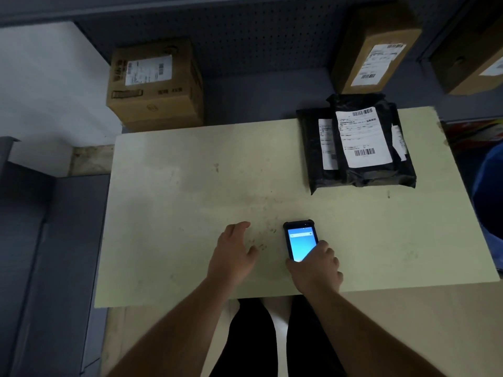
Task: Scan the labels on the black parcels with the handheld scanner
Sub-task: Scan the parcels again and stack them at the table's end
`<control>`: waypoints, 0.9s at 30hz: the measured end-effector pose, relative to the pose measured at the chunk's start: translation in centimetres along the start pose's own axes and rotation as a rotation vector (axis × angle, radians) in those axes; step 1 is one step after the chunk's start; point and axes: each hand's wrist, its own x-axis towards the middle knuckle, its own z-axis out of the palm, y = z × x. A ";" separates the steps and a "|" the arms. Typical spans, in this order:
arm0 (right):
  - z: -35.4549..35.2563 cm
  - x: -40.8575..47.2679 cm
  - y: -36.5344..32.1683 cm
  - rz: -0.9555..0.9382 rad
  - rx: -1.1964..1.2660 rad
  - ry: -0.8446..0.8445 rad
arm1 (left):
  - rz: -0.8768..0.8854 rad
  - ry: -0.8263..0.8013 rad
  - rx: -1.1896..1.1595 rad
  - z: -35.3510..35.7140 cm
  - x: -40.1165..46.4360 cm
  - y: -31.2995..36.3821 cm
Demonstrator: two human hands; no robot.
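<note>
A stack of black parcels (pixel 359 175) lies at the far right of the pale table (pixel 190 186). The top one carries a white label (pixel 362 137) with barcodes, and the edges of other labels show beneath it. The handheld scanner (pixel 299 239), black with a lit blue screen, lies near the table's front edge. My right hand (pixel 317 270) grips its lower end, with the thumb on the screen's edge. My left hand (pixel 234 254) rests flat on the table to the left of the scanner, fingers spread, holding nothing.
A cardboard box (pixel 155 83) with a label stands behind the table at the left. Two more brown boxes (pixel 378 47) (pixel 473 63) sit behind the parcels at the right. A grey pegboard wall (pixel 258 36) backs them. Something blue (pixel 490 191) is at the right edge.
</note>
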 end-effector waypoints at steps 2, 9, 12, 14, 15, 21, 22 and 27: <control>0.3 0.1 0.0 0.002 -0.006 0.022 | 0.005 -0.002 0.007 0.0 -0.1 -0.1; 1.5 0.6 -0.2 0.028 0.023 0.061 | 0.009 0.003 -0.018 -0.1 -0.4 -0.6; 1.8 0.7 -0.3 0.039 0.035 0.057 | 0.003 0.003 -0.027 -0.1 -0.5 -0.8; 1.9 0.8 -0.4 0.047 0.039 0.055 | 0.004 0.000 -0.036 -0.1 -0.5 -1.0; 2.0 0.9 -0.4 0.050 0.035 0.056 | 0.004 -0.001 -0.040 -0.1 -0.5 -1.1; 2.0 0.9 -1.0 0.093 -0.016 0.049 | 0.000 0.002 -0.036 0.1 -0.5 -1.3; 1.9 0.8 -1.0 0.094 -0.023 0.047 | 0.000 0.002 -0.033 0.1 -0.4 -1.2; 1.4 0.9 -0.9 0.028 -0.034 0.066 | 0.004 0.000 -0.019 0.1 -0.3 -0.7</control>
